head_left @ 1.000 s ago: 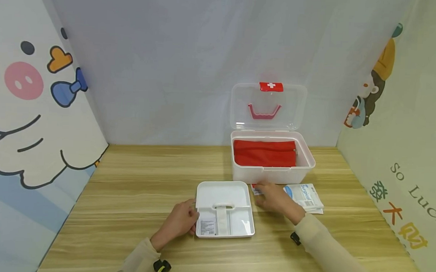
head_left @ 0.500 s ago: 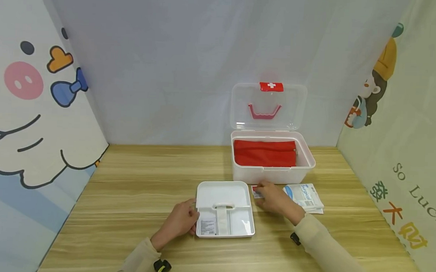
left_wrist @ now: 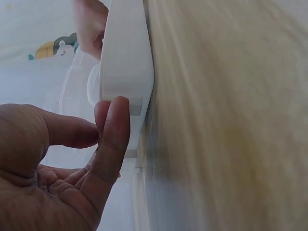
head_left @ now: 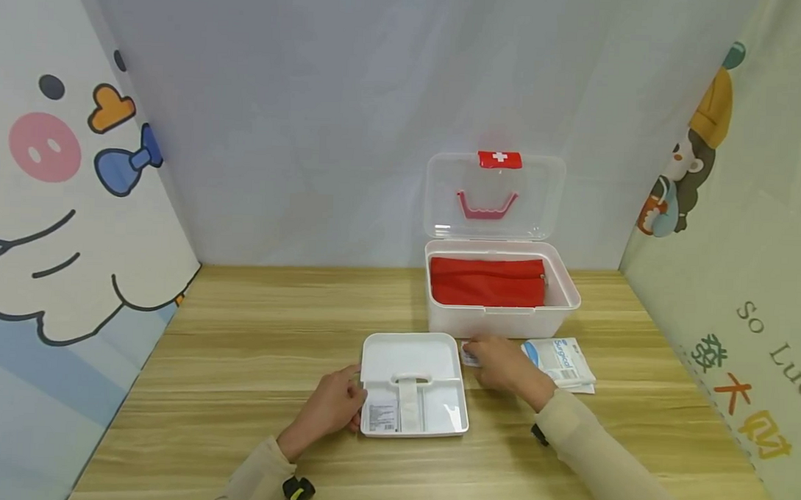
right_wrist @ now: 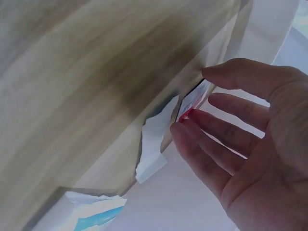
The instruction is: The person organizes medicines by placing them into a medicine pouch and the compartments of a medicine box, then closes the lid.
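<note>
A white divided tray [head_left: 410, 353] with a raised middle handle lies on the table. One compartment holds a flat printed packet [head_left: 381, 417] and a white strip [head_left: 407, 405] runs down from the handle. My left hand [head_left: 329, 406] holds the tray's left edge; in the left wrist view, thumb and fingers [left_wrist: 113, 130] meet at the wall. By the tray's right side, my right hand [head_left: 502, 364] grips a small red-and-white packet [right_wrist: 192, 101] between thumb and fingertips, low over the table. A white piece with an uneven edge [right_wrist: 156, 139] lies beside those fingers.
Behind the right hand stands an open white first-aid box [head_left: 497, 325] with a red pouch [head_left: 485, 282] inside. Its clear lid [head_left: 541, 200] is raised against the back wall. Packets marked "Surgical" [head_left: 562, 362] lie right of my right hand.
My right hand's fingers have drawn in over the small packet, covering its red part in the head view. The left hand and the tray stay put.
</note>
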The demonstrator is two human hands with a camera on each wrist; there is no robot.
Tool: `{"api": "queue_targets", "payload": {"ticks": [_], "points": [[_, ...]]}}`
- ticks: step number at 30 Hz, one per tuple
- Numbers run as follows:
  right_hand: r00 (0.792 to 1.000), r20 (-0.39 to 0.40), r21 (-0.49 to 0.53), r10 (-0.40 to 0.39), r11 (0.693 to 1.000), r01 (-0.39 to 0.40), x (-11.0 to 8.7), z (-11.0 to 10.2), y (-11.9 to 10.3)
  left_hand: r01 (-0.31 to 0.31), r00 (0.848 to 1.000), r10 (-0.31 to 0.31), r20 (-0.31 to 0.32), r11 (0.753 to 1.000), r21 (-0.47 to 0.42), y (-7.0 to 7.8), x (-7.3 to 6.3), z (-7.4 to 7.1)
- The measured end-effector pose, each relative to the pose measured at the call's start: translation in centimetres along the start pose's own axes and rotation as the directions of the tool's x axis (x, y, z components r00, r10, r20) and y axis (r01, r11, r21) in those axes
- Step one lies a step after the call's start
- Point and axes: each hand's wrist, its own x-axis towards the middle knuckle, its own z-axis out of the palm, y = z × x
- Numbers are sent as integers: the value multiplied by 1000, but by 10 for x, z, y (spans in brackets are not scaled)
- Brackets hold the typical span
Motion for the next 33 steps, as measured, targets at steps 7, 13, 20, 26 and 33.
{"api": "queue_targets", "payload": {"ticks": [7,13,20,26,33], "points": [[997,-69,-105,-37,994,29,1,4,-7,-1,1000,1,2,1000,-8,-1,1,1],[990,-127,-176,-63,984,40,1,9,-11,-8,1000,8,-2,1000,-10,-2,1,1],[977,-192,-229,-88,973,43,3,17,-9,-4,1000,4,2,1000,-5,-1,0,1],[961,-262,-193,-86,981,35,3,18,-7,-6,1000,6,3,1000,-3,-2,-1,2],[954,-297,-114,-47,993,14,-2,4,-1,9,1000,-9,2,1000,-12,-3,0,1]]}}
